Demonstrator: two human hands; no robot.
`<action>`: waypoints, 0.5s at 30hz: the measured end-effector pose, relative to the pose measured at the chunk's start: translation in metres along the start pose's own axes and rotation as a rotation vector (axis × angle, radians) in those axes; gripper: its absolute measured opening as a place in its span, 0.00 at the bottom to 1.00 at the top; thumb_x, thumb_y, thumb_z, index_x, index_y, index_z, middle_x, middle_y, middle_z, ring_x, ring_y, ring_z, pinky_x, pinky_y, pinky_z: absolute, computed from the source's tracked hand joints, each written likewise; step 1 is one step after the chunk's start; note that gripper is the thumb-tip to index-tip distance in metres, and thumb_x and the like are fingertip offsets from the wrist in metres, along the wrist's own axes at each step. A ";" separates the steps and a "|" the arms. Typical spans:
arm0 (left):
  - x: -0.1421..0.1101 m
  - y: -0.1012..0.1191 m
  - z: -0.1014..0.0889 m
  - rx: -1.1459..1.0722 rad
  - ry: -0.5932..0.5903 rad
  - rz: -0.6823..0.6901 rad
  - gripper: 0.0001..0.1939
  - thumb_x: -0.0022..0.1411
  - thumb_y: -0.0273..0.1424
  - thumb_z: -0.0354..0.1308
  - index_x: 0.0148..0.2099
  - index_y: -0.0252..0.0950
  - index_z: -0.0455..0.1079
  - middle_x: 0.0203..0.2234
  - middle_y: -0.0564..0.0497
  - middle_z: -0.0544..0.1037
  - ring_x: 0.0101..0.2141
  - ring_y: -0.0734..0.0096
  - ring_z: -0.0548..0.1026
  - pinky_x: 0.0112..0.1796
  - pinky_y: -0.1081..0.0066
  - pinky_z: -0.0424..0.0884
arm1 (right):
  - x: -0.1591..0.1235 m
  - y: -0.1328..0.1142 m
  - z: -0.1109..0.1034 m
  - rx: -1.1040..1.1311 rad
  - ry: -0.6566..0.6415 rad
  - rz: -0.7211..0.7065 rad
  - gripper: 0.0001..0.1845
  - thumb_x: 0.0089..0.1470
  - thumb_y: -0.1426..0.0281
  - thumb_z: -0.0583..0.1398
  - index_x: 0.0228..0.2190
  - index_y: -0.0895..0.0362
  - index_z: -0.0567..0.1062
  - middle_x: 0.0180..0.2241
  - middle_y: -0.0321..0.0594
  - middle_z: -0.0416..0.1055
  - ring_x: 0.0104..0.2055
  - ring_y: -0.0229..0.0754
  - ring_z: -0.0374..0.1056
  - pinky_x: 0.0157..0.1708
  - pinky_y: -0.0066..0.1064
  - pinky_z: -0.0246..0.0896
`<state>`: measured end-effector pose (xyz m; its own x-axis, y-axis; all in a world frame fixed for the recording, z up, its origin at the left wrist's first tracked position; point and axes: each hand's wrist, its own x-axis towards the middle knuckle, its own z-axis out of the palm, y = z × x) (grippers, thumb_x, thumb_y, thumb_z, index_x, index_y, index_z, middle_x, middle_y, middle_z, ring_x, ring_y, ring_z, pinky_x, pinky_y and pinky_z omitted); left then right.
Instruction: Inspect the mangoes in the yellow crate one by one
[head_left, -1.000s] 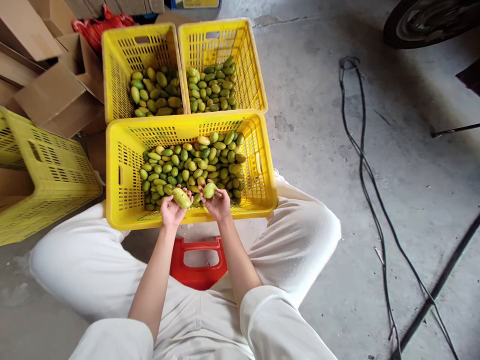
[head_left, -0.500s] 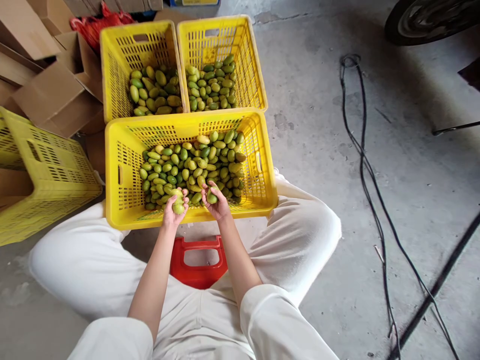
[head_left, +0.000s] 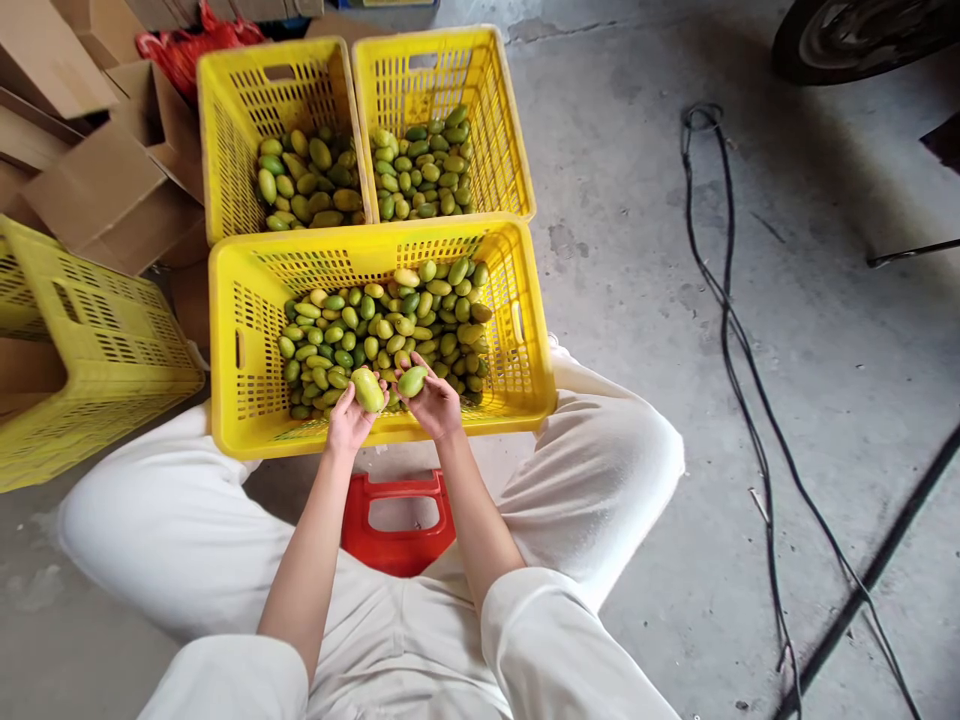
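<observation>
My left hand is closed around a plump yellow-green oval fruit, much like a small mango. Beside it my right hand cradles a smaller, paler green oval fruit on its curled fingers, palm turned up. Both hands are above the near side of a wide yellow slatted crate. Inside that crate lies a loose heap of green and yellowish fruit, partly hidden behind my fingers.
Behind stand two more yellow crates, the left one and the right one, holding similar fruit. Another crate and cardboard boxes are at left. A red plastic piece lies between my legs; black cable crosses the floor.
The fruit in my left hand has turned and shows larger, slightly to the right. My right hand has opened more, and its fruit has shifted up and left.
</observation>
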<state>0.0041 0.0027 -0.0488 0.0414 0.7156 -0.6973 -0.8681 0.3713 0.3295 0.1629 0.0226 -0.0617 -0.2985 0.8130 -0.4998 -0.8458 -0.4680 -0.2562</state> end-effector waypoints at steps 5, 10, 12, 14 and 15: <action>0.000 -0.001 0.002 -0.014 -0.007 0.033 0.13 0.62 0.30 0.61 0.50 0.36 0.73 0.34 0.51 0.73 0.33 0.76 0.72 0.36 0.75 0.72 | 0.003 0.004 -0.003 -0.025 -0.005 0.020 0.22 0.53 0.69 0.61 0.51 0.51 0.72 0.37 0.34 0.77 0.34 0.35 0.73 0.32 0.25 0.70; 0.000 0.000 0.003 -0.080 -0.016 0.096 0.05 0.63 0.32 0.61 0.41 0.39 0.72 0.33 0.53 0.71 0.30 0.79 0.69 0.31 0.79 0.69 | 0.004 0.003 -0.004 0.048 0.016 0.013 0.20 0.51 0.71 0.61 0.48 0.52 0.74 0.32 0.32 0.74 0.29 0.32 0.68 0.25 0.19 0.65; 0.000 0.000 0.003 -0.127 -0.014 0.085 0.03 0.64 0.31 0.60 0.39 0.38 0.71 0.34 0.52 0.72 0.32 0.78 0.71 0.33 0.78 0.71 | 0.004 0.002 -0.004 0.025 0.048 -0.001 0.22 0.50 0.74 0.63 0.49 0.51 0.73 0.36 0.33 0.74 0.32 0.32 0.69 0.28 0.20 0.67; 0.001 0.002 0.004 -0.155 0.013 0.060 0.04 0.65 0.31 0.57 0.39 0.37 0.70 0.35 0.52 0.73 0.33 0.77 0.72 0.35 0.78 0.73 | 0.004 0.001 -0.003 0.017 0.050 0.004 0.21 0.52 0.73 0.63 0.49 0.50 0.73 0.35 0.33 0.74 0.29 0.31 0.66 0.25 0.20 0.65; 0.000 0.003 0.004 -0.164 0.026 0.041 0.05 0.66 0.32 0.55 0.39 0.36 0.69 0.34 0.51 0.72 0.31 0.78 0.72 0.34 0.78 0.73 | 0.004 0.001 -0.002 0.027 0.044 0.014 0.19 0.53 0.72 0.62 0.48 0.51 0.73 0.33 0.33 0.72 0.26 0.31 0.63 0.22 0.19 0.62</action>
<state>0.0039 0.0063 -0.0453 -0.0066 0.7121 -0.7021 -0.9379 0.2391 0.2513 0.1618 0.0248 -0.0659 -0.2911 0.7901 -0.5395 -0.8533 -0.4694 -0.2271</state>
